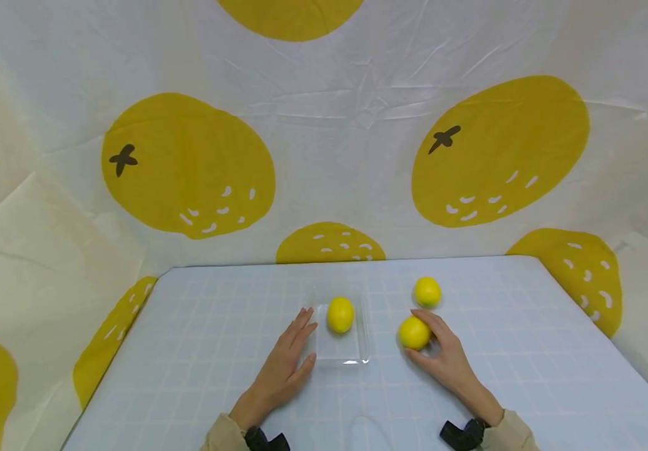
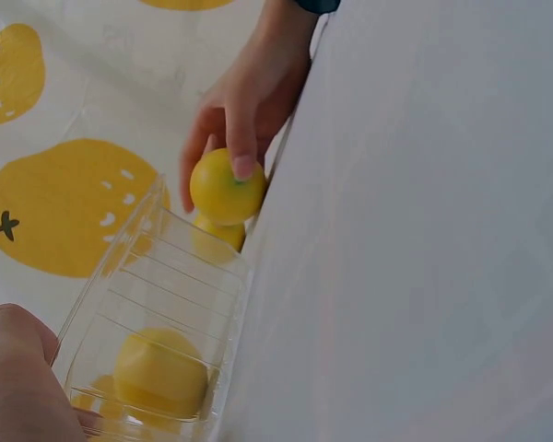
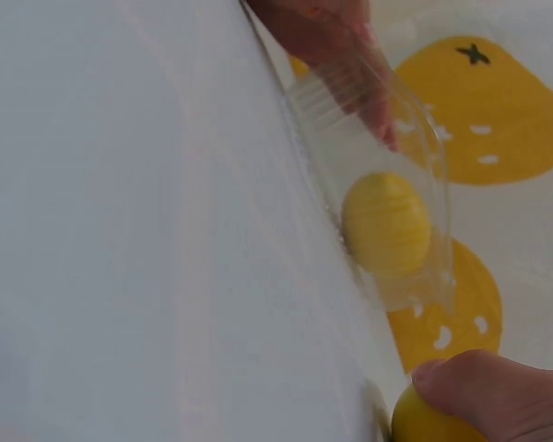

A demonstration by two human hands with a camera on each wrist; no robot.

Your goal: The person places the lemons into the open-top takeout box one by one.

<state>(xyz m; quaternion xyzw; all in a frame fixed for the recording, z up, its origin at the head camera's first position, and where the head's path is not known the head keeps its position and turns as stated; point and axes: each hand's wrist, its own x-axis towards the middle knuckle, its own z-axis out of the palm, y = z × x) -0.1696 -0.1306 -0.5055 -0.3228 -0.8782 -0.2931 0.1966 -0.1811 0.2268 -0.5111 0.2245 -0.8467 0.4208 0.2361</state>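
Note:
A clear plastic box (image 1: pixel 364 341) stands mid-table with one yellow lemon (image 1: pixel 340 314) inside it, toward its far end. My left hand (image 1: pixel 283 366) rests against the box's left side with fingers nearly straight. To the right of the box, my right hand (image 1: pixel 442 352) grips a second lemon (image 1: pixel 414 332) between thumb and fingers, at table level. Just beyond it lies a third lemon (image 1: pixel 427 292), untouched. In the left wrist view the gripped lemon (image 2: pixel 227 187) shows a greenish spot by the thumb. The right wrist view shows the boxed lemon (image 3: pixel 385 224) through the clear wall.
The table (image 1: pixel 200 326) has a pale blue checked cloth. Behind it hangs a white curtain (image 1: pixel 340 156) printed with large yellow fruit. Each wrist wears a black camera mount, such as the one on the right (image 1: pixel 463 434).

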